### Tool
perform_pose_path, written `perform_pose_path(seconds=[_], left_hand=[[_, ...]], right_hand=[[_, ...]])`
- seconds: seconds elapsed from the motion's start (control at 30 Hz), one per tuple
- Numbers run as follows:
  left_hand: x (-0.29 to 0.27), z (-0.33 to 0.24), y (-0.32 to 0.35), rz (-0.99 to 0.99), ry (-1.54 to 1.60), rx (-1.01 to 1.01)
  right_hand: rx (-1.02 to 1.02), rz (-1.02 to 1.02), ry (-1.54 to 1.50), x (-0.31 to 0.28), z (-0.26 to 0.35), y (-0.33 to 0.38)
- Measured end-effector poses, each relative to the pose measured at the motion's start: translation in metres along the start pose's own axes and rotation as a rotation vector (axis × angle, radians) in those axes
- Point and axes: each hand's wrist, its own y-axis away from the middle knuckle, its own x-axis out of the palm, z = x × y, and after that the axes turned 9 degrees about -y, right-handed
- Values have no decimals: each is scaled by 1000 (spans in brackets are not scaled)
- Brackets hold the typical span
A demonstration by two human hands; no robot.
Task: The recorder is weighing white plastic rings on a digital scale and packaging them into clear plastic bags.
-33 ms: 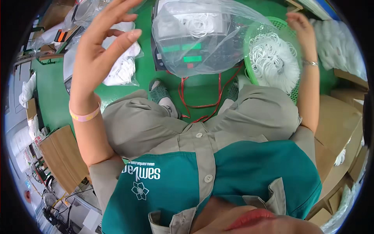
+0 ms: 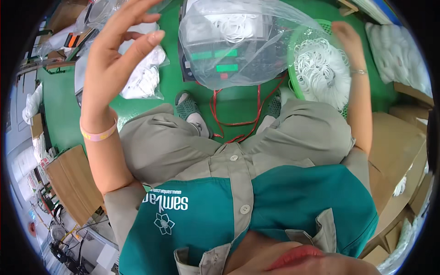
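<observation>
A clear plastic bag (image 2: 261,50) lies over a dark scale (image 2: 188,68) with lit green displays. Inside the bag, on the pan, is a pile of thin white loops (image 2: 236,27). My left hand (image 2: 114,55) is raised left of the scale, fingers apart and holding nothing; its fingertips run to the upper edge. On the right, my right hand (image 2: 349,42) hangs over the far right rim of a green mesh basket (image 2: 293,85). Motion smears its fingers, and I cannot see whether it holds anything. A heap of white loops (image 2: 318,68) fills the basket.
Filled clear bags of white items (image 2: 143,82) lie left of the scale. Another stuffed bag (image 2: 396,55) and cardboard boxes (image 2: 394,146) stand at the right. Red cord (image 2: 236,124) trails on the green floor between my feet. A wooden board (image 2: 73,185) is at the lower left.
My right hand has shifted slightly left and down over the basket. My left hand has barely moved. The scale and bag look the same.
</observation>
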Motion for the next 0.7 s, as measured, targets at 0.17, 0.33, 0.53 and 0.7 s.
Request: perform_pose_path(seconds=[0.17,0.33,0.53,0.7], left_hand=[[4,11,-6,-22,53,34],[2,18,-4,-36,71,50],[5,24,-12,-78,106,92],[4,26,-9,-104,173,97]], right_hand=[[228,438,432,102,-162,66],[309,543,768,142,-140,87],[259,296,388,92,-152,67],[503,265,135,63,-132,65]])
